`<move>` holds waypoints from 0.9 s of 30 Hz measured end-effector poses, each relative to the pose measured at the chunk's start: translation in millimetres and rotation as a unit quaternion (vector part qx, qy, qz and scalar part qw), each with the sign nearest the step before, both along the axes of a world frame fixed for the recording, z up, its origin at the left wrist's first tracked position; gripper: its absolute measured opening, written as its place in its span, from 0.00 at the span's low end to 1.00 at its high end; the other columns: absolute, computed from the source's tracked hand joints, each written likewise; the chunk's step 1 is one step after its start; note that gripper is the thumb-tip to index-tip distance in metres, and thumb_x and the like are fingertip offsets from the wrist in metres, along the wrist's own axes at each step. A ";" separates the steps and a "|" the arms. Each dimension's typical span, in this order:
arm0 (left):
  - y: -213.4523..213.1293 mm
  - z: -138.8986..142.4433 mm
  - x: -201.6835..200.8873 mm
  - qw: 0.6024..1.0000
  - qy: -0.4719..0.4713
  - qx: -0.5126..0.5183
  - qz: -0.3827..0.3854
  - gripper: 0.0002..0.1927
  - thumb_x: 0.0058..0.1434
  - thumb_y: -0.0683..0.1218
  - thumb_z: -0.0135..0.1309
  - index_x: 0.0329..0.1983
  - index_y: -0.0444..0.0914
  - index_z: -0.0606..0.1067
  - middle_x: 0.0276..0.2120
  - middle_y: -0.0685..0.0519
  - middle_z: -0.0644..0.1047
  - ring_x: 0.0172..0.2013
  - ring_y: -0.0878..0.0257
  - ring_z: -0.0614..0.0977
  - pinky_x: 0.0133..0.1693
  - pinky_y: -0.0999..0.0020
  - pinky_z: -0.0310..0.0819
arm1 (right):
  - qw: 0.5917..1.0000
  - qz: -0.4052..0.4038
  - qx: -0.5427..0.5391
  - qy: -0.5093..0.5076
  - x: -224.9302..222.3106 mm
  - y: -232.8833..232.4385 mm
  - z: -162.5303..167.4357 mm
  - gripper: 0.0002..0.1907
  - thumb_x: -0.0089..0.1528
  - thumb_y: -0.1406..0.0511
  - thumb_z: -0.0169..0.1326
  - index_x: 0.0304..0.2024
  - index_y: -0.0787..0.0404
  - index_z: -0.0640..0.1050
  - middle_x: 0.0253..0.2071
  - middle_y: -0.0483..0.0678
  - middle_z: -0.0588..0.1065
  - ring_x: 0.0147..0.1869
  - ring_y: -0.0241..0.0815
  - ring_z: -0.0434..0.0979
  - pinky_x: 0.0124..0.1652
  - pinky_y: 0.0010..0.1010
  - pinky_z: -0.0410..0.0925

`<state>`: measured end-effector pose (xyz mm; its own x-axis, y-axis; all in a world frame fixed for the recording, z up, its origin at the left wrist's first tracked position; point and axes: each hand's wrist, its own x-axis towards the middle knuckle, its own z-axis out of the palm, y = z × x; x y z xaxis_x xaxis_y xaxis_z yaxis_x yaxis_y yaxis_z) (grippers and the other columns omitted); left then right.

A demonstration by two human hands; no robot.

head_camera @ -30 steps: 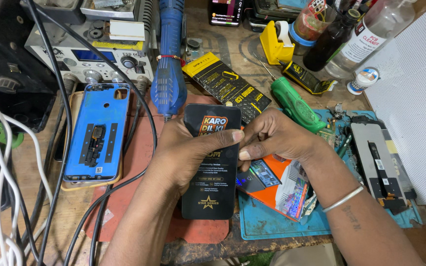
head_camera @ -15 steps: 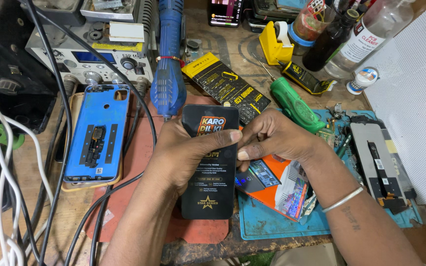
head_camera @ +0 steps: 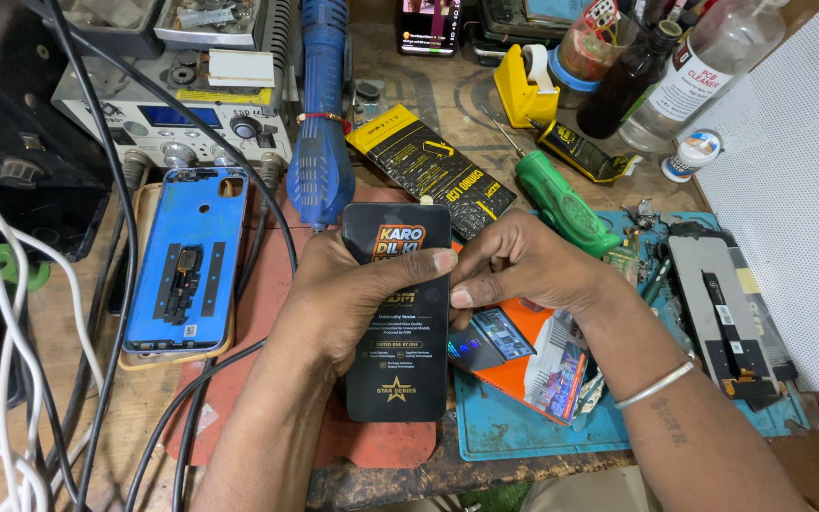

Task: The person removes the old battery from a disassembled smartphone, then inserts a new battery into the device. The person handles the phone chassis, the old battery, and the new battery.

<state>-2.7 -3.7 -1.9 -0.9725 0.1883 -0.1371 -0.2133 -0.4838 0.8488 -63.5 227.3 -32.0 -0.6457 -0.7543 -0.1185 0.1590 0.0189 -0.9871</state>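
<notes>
Left hand (head_camera: 348,294) is wrapped round the left edge of a flat black packet (head_camera: 397,313), thumb clamped across its front about halfway up, and the right hand (head_camera: 523,265) has its fingertips pinched against the packet's right edge, so both hands are closed on it. The packet stands lengthways out in front of the person, held just over a red mat (head_camera: 267,313) near the front of the bench. Looks like a thin, stiff, glossy sleeve to me, light, a bit slick, and if there's glass inside I'd say it won't like being bent, so holding by the long edges like that seems the sensible spot. Left of it lies a blue phone back (head_camera: 187,261), far side a blue hot-air tool (head_camera: 319,142), and to the right an orange box (head_camera: 533,356) on a blue mat (head_camera: 523,431), plus a green screwdriver (head_camera: 561,204).
</notes>
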 end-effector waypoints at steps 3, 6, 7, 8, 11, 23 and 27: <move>-2.0 0.6 1.2 1.000 0.016 0.013 -0.017 0.15 0.50 0.37 0.65 0.40 0.27 0.77 0.26 0.41 0.82 0.21 0.53 0.85 0.23 0.59 0.83 | 1.000 -0.003 0.009 -0.003 0.3 -0.8 0.0 0.12 0.57 0.72 0.65 0.41 0.77 0.83 0.35 0.61 0.83 0.37 0.47 0.86 0.42 0.34 0.78; -0.5 1.3 0.8 1.000 0.002 -0.003 -0.006 0.16 0.49 0.37 0.65 0.40 0.27 0.77 0.25 0.41 0.81 0.21 0.53 0.85 0.22 0.57 0.84 | 1.000 0.002 -0.006 0.003 0.5 -1.1 1.5 0.12 0.57 0.72 0.65 0.41 0.77 0.82 0.36 0.61 0.83 0.38 0.48 0.86 0.42 0.35 0.79; -0.5 1.5 1.2 1.000 0.005 0.001 -0.008 0.16 0.49 0.37 0.65 0.40 0.27 0.77 0.26 0.41 0.81 0.21 0.53 0.85 0.22 0.57 0.84 | 1.000 0.000 -0.006 0.003 0.9 -1.0 2.1 0.12 0.57 0.72 0.65 0.41 0.77 0.82 0.36 0.61 0.83 0.38 0.48 0.86 0.43 0.35 0.79; -0.5 1.8 1.5 1.000 0.009 0.006 -0.010 0.16 0.49 0.37 0.65 0.40 0.27 0.77 0.26 0.41 0.81 0.21 0.53 0.85 0.22 0.57 0.84 | 1.000 -0.002 -0.005 0.002 1.2 -0.9 2.9 0.12 0.57 0.72 0.65 0.41 0.77 0.82 0.36 0.61 0.83 0.37 0.48 0.86 0.43 0.35 0.79; -1.0 3.1 1.5 1.000 0.011 0.010 -0.008 0.16 0.49 0.37 0.65 0.40 0.28 0.77 0.26 0.42 0.82 0.21 0.54 0.85 0.23 0.57 0.84 | 1.000 -0.005 -0.007 0.008 2.0 -1.8 3.8 0.12 0.57 0.72 0.65 0.40 0.77 0.82 0.36 0.61 0.83 0.37 0.48 0.87 0.42 0.35 0.79; -1.2 5.5 3.1 1.000 0.000 0.019 -0.016 0.15 0.50 0.38 0.66 0.39 0.27 0.77 0.26 0.42 0.81 0.21 0.53 0.85 0.23 0.56 0.85 | 1.000 0.002 -0.016 0.005 0.7 -1.1 3.2 0.13 0.57 0.72 0.65 0.41 0.78 0.82 0.37 0.62 0.83 0.38 0.49 0.86 0.43 0.36 0.79; -0.3 5.6 2.6 1.000 -0.004 0.020 -0.014 0.15 0.49 0.38 0.66 0.39 0.28 0.77 0.26 0.42 0.81 0.21 0.53 0.85 0.23 0.57 0.85 | 1.000 0.007 -0.023 0.012 1.5 -0.3 4.9 0.12 0.58 0.73 0.65 0.41 0.78 0.82 0.37 0.62 0.83 0.38 0.49 0.86 0.43 0.36 0.79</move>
